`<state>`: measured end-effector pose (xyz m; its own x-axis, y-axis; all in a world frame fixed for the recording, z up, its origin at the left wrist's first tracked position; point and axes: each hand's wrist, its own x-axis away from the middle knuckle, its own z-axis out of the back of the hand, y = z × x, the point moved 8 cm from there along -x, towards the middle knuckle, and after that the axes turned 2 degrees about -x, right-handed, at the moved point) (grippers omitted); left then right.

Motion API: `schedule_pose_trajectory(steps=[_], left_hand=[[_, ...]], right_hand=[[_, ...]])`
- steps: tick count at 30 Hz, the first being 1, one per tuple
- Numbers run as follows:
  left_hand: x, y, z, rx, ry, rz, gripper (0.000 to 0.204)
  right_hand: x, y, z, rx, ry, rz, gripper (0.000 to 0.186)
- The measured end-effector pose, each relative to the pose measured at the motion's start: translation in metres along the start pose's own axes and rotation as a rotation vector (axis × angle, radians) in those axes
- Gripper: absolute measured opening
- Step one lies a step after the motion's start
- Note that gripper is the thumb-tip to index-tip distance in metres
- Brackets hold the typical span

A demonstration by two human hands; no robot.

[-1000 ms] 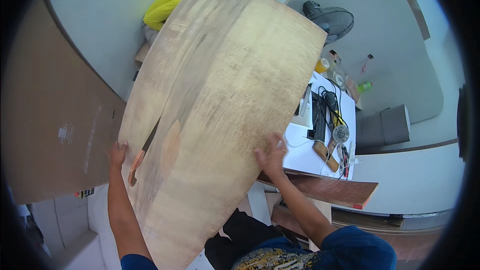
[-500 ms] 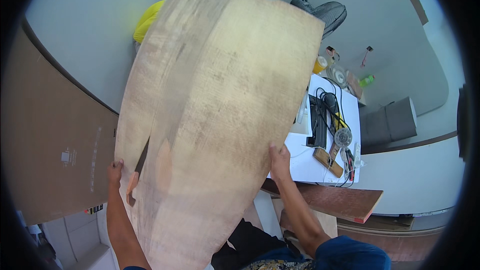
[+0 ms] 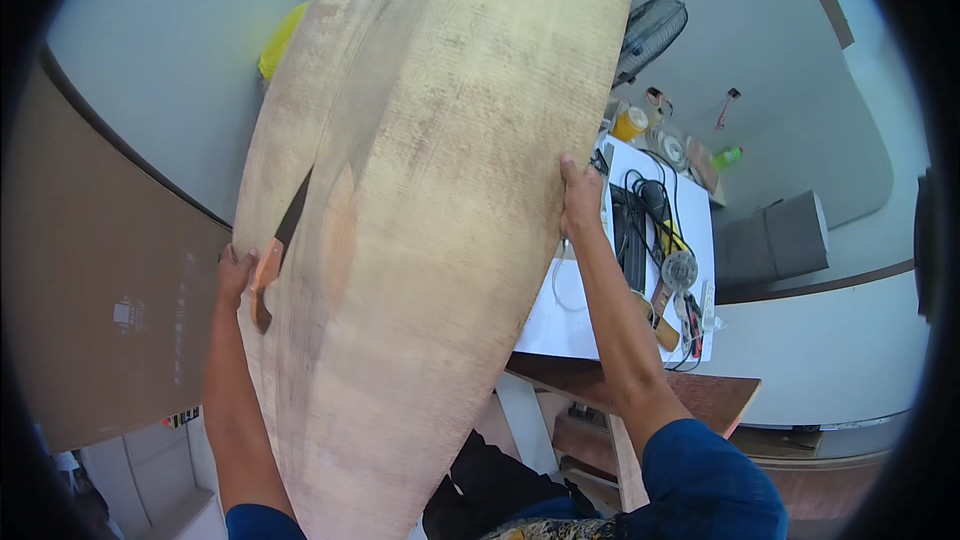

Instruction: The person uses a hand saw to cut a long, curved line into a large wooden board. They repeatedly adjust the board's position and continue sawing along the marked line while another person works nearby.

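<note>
Between the left hand [image 3: 234,275] and the right hand [image 3: 582,202], each clasping an opposite edge, stretches a broad, tapering wooden panel [image 3: 450,190], grainy, pale and grey-streaked. A handsaw [image 3: 267,266] with wooden handle and dark blade lies on it beside the left hand. Near a white table [image 3: 553,325], farther off, stands a yellow tub [image 3: 629,124], contents unclear.

"What was the large panel [image 3: 450,210] made of?"
"Wood, matt, with visible grain and dark, rough-looking streaks."
"And the saw [image 3: 267,265]?"
"Its blade [image 3: 295,212] looked like dull, dark metal; its handle resembled wood."
"The sleeve [image 3: 705,480]?"
"Soft, matt cloth."
</note>
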<state>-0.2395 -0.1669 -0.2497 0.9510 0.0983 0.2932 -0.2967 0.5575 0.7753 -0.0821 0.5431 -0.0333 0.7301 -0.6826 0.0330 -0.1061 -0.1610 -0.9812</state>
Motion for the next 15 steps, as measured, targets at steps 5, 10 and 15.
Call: schedule_pose_trajectory(steps=[5,10,15], left_hand=[[0.008,-0.010,-0.034,0.145,-0.069,0.013,0.082],[-0.005,-0.002,-0.012,0.079,-0.007,0.034,0.074],[0.000,-0.010,0.023,0.018,-0.027,0.074,0.080]], right_hand=[[0.004,0.002,0.004,0.053,0.113,-0.043,0.026],[0.007,0.011,0.001,0.054,0.082,-0.043,0.037],[0.014,0.014,-0.010,0.106,0.109,-0.059,0.045]])
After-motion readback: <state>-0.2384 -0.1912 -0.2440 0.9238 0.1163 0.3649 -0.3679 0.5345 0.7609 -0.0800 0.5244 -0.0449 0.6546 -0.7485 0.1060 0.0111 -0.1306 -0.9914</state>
